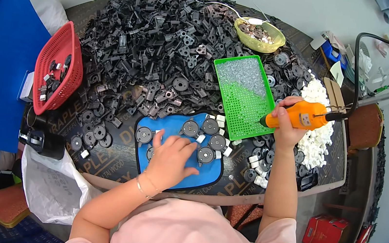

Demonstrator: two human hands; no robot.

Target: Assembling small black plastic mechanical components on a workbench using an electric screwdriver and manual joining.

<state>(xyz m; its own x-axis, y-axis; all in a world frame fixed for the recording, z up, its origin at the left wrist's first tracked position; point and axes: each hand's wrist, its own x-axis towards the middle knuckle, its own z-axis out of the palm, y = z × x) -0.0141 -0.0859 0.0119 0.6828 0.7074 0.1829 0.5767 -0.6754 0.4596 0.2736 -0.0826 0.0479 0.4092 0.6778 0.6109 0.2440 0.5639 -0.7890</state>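
Note:
My left hand (pixel 169 161) is spread over a blue mat (pixel 204 178), palm down, its fingers among several round black wheel-like parts (pixel 206 154). Small white blocks (pixel 227 151) sit against some of these parts. Whether a fingertip presses on a part beneath the hand is hidden. An orange electric screwdriver (pixel 306 114) is gripped in my right hand (pixel 288 129), its dark tip pointing left over a green perforated tray (pixel 241 110). Small silvery screws (pixel 244 74) fill the far part of that tray.
A large heap of black plastic parts (pixel 151 42) covers the table's far side. At left stands a red basket (pixel 70 75) beside a tape dispenser (pixel 41 143). White blocks (pixel 317 137) are piled at right. A yellow basket (pixel 258 44) holds metal pieces. The screwdriver's black cable (pixel 357 64) arches at right.

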